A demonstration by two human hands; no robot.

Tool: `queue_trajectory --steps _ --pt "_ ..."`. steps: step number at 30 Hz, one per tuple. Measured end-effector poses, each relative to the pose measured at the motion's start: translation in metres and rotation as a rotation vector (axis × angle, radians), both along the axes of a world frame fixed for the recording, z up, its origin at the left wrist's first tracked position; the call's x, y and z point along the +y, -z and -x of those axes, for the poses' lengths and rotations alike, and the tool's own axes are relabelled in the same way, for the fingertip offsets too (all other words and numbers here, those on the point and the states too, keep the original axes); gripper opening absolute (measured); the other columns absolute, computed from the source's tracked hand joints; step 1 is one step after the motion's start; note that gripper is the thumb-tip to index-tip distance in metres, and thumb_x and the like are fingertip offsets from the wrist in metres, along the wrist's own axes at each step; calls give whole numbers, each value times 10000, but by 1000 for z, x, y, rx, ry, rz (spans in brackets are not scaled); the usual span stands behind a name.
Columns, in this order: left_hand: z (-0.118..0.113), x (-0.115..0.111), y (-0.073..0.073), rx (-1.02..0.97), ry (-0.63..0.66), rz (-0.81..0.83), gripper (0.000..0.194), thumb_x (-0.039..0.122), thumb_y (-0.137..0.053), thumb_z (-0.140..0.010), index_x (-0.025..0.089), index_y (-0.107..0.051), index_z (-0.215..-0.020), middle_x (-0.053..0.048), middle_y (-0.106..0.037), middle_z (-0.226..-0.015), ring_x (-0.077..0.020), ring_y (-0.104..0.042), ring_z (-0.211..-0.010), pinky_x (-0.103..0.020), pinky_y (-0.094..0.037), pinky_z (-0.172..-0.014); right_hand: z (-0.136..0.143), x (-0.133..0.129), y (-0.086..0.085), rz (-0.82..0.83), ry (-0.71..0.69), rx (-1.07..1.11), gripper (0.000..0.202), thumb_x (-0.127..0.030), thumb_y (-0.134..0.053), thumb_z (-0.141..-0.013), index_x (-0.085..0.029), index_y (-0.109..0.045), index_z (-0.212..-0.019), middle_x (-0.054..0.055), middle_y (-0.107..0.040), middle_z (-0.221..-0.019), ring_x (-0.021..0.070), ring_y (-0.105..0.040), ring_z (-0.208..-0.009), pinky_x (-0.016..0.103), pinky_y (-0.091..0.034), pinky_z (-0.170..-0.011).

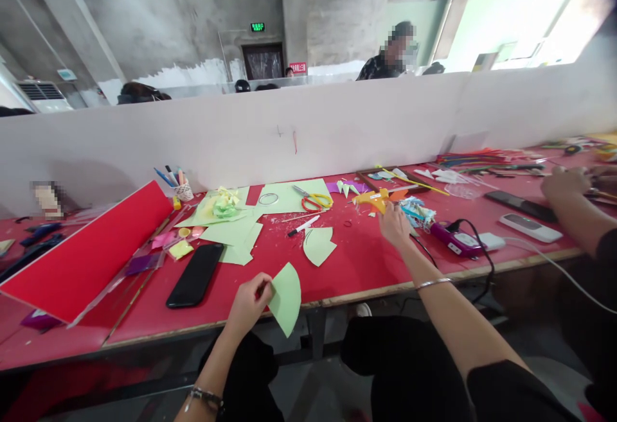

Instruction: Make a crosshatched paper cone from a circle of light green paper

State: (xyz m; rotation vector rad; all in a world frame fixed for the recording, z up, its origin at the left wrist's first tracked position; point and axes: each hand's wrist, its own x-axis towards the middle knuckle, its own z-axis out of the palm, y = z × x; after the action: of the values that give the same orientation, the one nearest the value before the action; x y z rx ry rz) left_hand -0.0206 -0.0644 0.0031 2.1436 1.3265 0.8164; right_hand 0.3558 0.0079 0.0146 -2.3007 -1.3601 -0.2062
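Observation:
Near the table's front edge, my left hand (251, 300) pinches the corner of a pale green, fan-shaped paper piece (288, 297). My right hand (396, 226) is wrapped round the handle of a yellow glue gun (371, 200), its nozzle pointing left above the table. Between my hands lie more cut green paper pieces (319, 247) with a curved edge. A white marker (305, 225) with a black tip lies just behind them. Yellow-and-red-handled scissors (315, 200) rest on a green sheet (284, 192) beside a ring of wire (268, 199).
A black phone (196, 275) and a tilted red board (91, 252) are on the left, near a pen cup (184, 191). A purple power strip (453, 239) with cables sits right of my right hand. Another person's hands (566, 184) work at far right. A white partition (231, 136) runs behind.

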Motion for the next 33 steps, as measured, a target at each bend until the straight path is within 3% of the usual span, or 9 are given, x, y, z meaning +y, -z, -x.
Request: queue_trajectory --steps 7,12,16,21,27,33 --pt "2 2 18 -30 -72 1 237 341 -338 -817 172 -480 -731 46 -430 -537 -108 -430 -487 -195 -310 -479 7 24 9 -17 18 -26 312 -216 -347 -845 -101 -462 -1111 185 -504 -1101 287 -452 -1060 365 -386 -798" --pt "1 3 18 5 -60 51 235 349 -344 -821 177 -485 -747 43 -442 -545 -117 -445 -505 -203 -314 -500 -1 28 11 -11 85 0 307 -217 -306 -865 -109 -431 -1123 182 -482 -1103 263 -521 -968 331 -423 -689" --pt "0 2 18 27 -60 63 250 365 -336 -827 178 -487 -757 38 -459 -565 -122 -457 -520 -209 -316 -513 -4 20 11 13 58 12 341 -293 -329 -870 -144 -373 -1174 144 -485 -1119 219 -577 -853 302 -424 -642" --pt "0 2 18 44 -70 75 246 368 -339 -824 183 -488 -760 34 -473 -576 -128 -469 -538 -214 -323 -529 -2 9 11 74 -56 -4 349 -286 -342 -872 -180 -336 -1205 100 -526 -1120 205 -570 -894 280 -426 -658" --pt "0 1 18 42 -67 82 253 371 -324 -830 189 -476 -744 40 -454 -558 -125 -457 -523 -210 -322 -518 16 24 12 149 -143 -29 347 -264 -324 -882 -191 -336 -1222 117 -517 -1098 203 -559 -930 274 -432 -662" --pt "2 1 19 65 -76 68 254 367 -319 -831 186 -482 -758 40 -456 -555 -124 -460 -514 -211 -323 -512 5 33 18 177 -73 -37 372 -158 -284 -879 -163 -324 -1249 159 -491 -1098 223 -536 -966 314 -433 -707"
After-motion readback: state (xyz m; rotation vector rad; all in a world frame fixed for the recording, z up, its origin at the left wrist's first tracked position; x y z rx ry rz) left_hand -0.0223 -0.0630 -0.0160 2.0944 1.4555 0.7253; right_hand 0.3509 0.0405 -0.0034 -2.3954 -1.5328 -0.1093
